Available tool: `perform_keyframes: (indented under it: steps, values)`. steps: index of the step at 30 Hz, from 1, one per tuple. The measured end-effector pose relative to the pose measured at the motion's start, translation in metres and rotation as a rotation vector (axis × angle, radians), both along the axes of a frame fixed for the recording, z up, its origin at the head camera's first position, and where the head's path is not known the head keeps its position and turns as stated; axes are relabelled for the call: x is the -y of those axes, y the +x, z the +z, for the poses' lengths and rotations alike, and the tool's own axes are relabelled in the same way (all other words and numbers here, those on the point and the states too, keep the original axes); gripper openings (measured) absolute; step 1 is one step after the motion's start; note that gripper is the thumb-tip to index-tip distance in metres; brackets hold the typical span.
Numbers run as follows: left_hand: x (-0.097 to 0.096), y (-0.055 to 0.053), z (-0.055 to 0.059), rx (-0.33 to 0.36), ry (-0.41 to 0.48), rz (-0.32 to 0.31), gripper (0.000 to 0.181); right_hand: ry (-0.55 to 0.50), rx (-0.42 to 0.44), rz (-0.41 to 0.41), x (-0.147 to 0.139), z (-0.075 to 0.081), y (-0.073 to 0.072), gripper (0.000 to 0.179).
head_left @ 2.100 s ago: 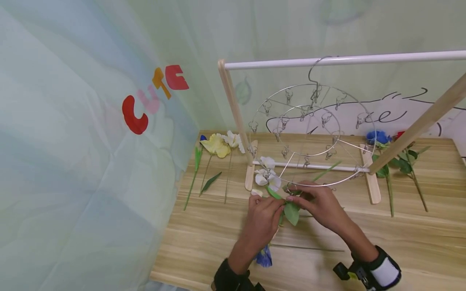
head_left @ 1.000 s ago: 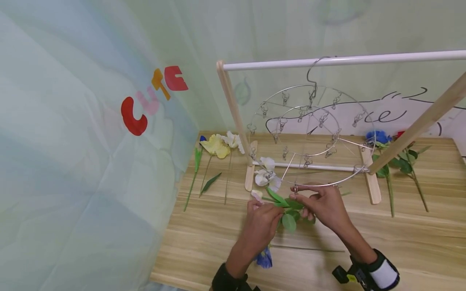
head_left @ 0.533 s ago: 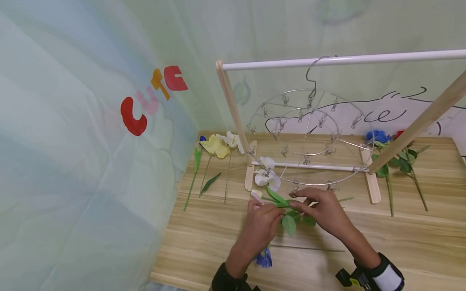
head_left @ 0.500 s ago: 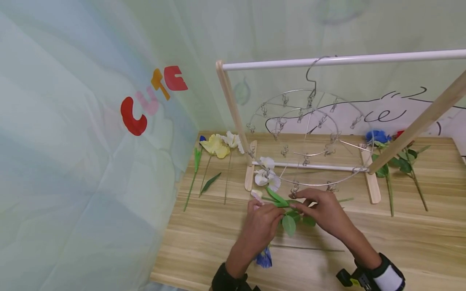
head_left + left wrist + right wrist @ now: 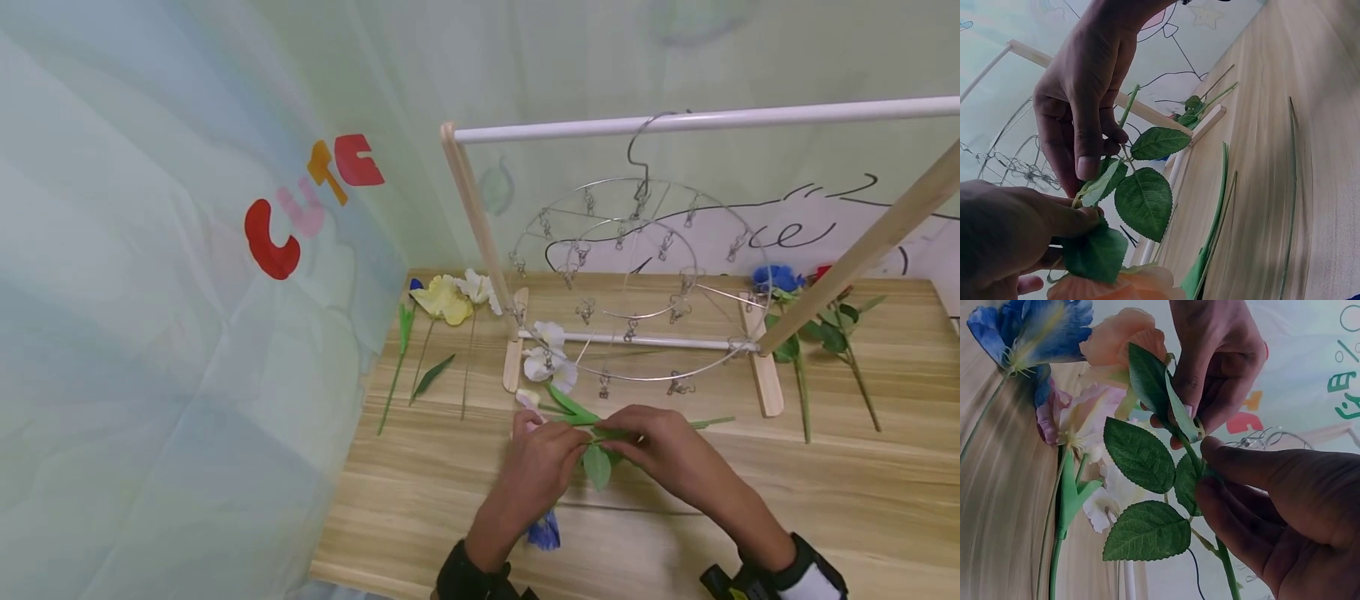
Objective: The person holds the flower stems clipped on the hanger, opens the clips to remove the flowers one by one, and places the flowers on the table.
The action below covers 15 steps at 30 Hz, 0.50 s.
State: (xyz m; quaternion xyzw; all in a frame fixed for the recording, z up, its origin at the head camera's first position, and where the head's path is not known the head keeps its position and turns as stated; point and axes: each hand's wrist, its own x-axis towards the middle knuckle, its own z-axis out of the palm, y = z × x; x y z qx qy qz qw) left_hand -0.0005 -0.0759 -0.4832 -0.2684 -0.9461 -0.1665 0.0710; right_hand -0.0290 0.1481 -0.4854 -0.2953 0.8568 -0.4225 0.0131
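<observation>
My left hand [image 5: 540, 467] pinches the stem of an artificial peach rose [image 5: 1125, 347] just below its bloom. The right hand [image 5: 667, 450] pinches the same stem a little further along, among its green leaves [image 5: 1143, 203]. In the head view the bloom is hidden, and one leaf [image 5: 597, 467] shows below the fingers. Just beyond the hands hangs a round wire clip hanger [image 5: 652, 380], its nearest clip [image 5: 604, 385] apart from the right fingertips. A pink-and-white flower [image 5: 1075, 425] and a blue iris-like flower [image 5: 545, 532] lie on the table near the left hand.
The hanger hooks over the white bar [image 5: 555, 132] of a wooden rack. White flowers [image 5: 551, 367] lie by the rack's left foot [image 5: 514, 358]. Yellow [image 5: 444, 300] and other flowers lie at the left, a blue rose [image 5: 777, 278] and a red one at the right.
The right hand has left the hanger's nearest clip and come down to the rose stem. The left hand stays almost in place, still gripping the stem. The hanger has swung slightly.
</observation>
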Motion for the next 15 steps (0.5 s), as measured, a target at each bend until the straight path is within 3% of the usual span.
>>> perform_keyframes:
  steps: [6,11,15]
  values:
    - [-0.001,0.0,0.002,-0.015,-0.033,-0.015,0.012,0.084,-0.065,-0.016,0.001,-0.001,0.005,0.023]
    - [-0.002,0.001,0.003,-0.015,-0.032,-0.027,0.012,0.204,-0.198,-0.064,0.004,-0.003,0.01,0.019]
    - [-0.002,0.001,0.005,-0.008,-0.033,-0.036,0.012,0.227,-0.281,-0.095,0.005,-0.003,0.012,0.019]
